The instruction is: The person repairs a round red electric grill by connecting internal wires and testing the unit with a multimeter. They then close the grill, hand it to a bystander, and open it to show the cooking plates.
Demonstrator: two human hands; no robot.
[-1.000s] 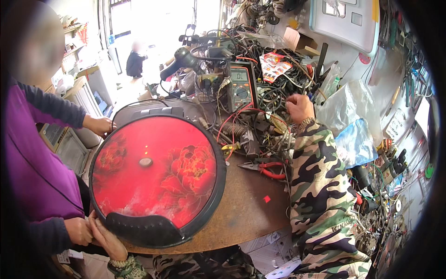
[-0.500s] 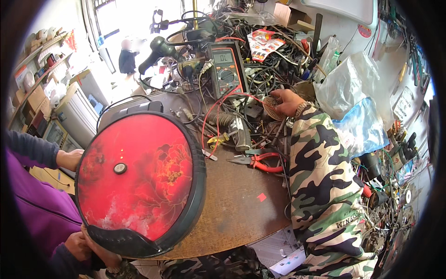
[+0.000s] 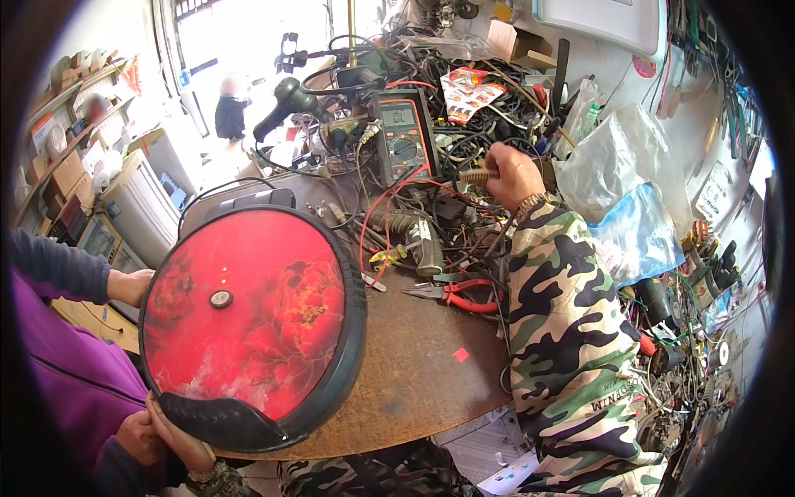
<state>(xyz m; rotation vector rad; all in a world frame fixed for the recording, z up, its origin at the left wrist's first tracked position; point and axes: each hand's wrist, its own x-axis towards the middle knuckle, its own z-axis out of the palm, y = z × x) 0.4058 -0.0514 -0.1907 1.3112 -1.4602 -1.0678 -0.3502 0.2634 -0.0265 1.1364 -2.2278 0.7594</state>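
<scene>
A round electric griddle (image 3: pixel 265 331), with a red flower-patterned top and black rim, leans tilted on the table's left side. At its lower left edge, beside the black handle (image 3: pixel 219 421), my left hand (image 3: pixel 180 439) grips the rim; part of that hand is hidden. My right hand (image 3: pixel 515 176) is raised over the clutter at the back, its fingers closed round a small brown, ridged, brush-like disc (image 3: pixel 479 176) seen edge-on. A multimeter (image 3: pixel 404 137) with red leads stands left of that hand. Red-handled pliers (image 3: pixel 464 294) lie below it.
A person in purple (image 3: pixel 79 364) stands at left, one hand (image 3: pixel 131 287) at the griddle's far edge, the other (image 3: pixel 141 437) next to my left hand. Tangled cables (image 3: pixel 464 145) heap at the back. Plastic bags (image 3: pixel 621 166) sit right. A red scrap (image 3: pixel 461 354) lies on the wooden table (image 3: pixel 406 364).
My right hand has lifted slightly and turned, bringing the brown disc from face-on to edge-on. The griddle has tilted or shifted slightly; my left hand stays at its rim.
</scene>
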